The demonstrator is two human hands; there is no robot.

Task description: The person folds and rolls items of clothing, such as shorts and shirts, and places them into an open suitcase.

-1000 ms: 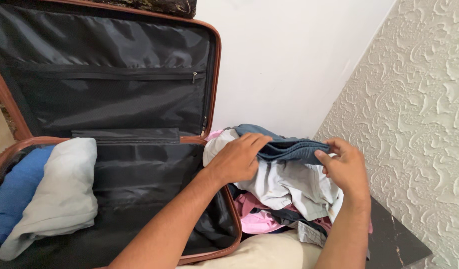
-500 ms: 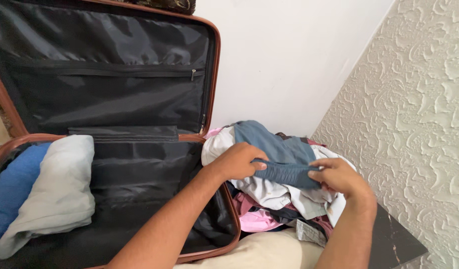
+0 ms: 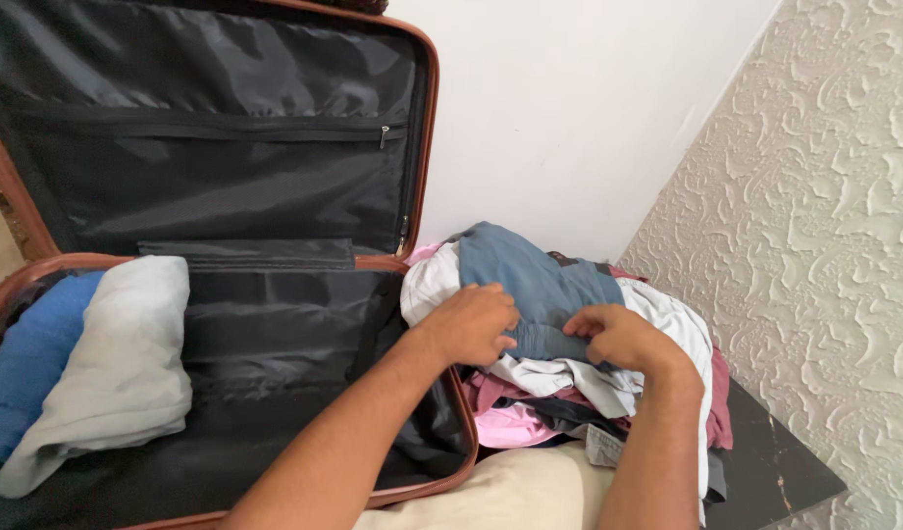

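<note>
Head view: left hand (image 3: 468,324) and right hand (image 3: 618,339) both pinch blue garment (image 3: 535,285) near edge; long axis runs away from them atop clothes pile (image 3: 569,393).

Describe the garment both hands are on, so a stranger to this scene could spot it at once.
Start at the open suitcase with the brown rim and black lining; just right of it, against the white wall, sits a heap of clothes. On top of the heap lies the blue-grey garment, with the left hand and right hand on its near edge. It is the only slate-blue piece, above white and pink ones.
</note>
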